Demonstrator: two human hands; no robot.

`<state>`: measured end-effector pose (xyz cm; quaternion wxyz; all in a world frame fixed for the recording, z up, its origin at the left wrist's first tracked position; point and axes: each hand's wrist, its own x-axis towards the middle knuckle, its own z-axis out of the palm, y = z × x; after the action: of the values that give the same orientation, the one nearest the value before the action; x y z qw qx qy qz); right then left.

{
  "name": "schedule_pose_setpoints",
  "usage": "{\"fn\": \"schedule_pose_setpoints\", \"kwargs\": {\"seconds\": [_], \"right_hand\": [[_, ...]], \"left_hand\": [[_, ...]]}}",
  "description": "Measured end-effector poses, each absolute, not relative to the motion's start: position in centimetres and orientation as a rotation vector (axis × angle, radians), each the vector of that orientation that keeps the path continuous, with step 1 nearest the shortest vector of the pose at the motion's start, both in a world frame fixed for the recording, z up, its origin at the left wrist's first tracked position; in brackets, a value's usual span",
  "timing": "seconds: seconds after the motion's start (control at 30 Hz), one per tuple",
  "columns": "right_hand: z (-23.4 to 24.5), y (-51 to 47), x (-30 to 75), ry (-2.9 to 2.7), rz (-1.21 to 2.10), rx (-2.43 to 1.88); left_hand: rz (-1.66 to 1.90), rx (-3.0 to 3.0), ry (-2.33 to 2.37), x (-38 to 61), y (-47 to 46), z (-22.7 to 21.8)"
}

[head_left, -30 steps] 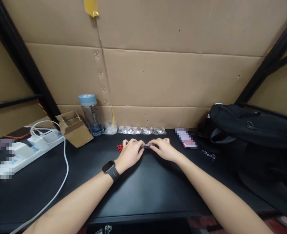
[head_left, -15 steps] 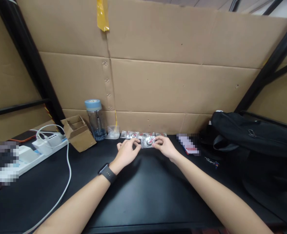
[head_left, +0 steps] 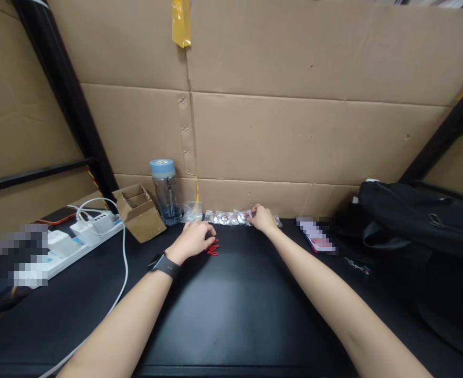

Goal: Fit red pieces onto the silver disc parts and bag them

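Note:
My left hand, with a black watch on its wrist, rests on the black desk. Its fingers are curled over a small pile of red pieces. What they grip, if anything, is hidden. My right hand reaches to the back of the desk. Its fingers are closed on the right end of a row of small clear packets with silver and red parts inside, lying along the cardboard wall.
A blue-lidded bottle, a small clear bag and an open cardboard box stand at the back left. A white power strip with a white cable lies left. A black bag fills the right.
Both hands held one packet together in mid-desk. Now they are apart: the right hand has gone back to the packet row, the left has moved left onto the red pieces.

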<state>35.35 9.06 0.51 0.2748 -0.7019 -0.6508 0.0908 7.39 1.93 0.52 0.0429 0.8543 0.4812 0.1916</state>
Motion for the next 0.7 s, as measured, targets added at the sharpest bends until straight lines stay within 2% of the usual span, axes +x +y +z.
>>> {"fn": "schedule_pose_setpoints", "kwargs": {"seconds": [0.2, 0.4, 0.5, 0.7], "right_hand": [[1.8, 7.1, 37.0, -1.944, 0.181, -1.891], [4.0, 3.0, 42.1, -2.268, 0.339, -1.768], [3.9, 0.8, 44.5, -2.441, 0.509, -1.792], [2.3, -0.6, 46.7, -2.369, 0.497, -1.653]], "left_hand": [[0.611, 2.613, 1.58, 8.9, 1.3, -0.6], [0.631, 2.607, 1.611, 9.9, 0.8, -1.0], [0.64, 2.617, 1.622, 10.1, 0.7, -1.2], [0.72, 2.628, 1.684, 10.7, 0.1, -0.6]]}}
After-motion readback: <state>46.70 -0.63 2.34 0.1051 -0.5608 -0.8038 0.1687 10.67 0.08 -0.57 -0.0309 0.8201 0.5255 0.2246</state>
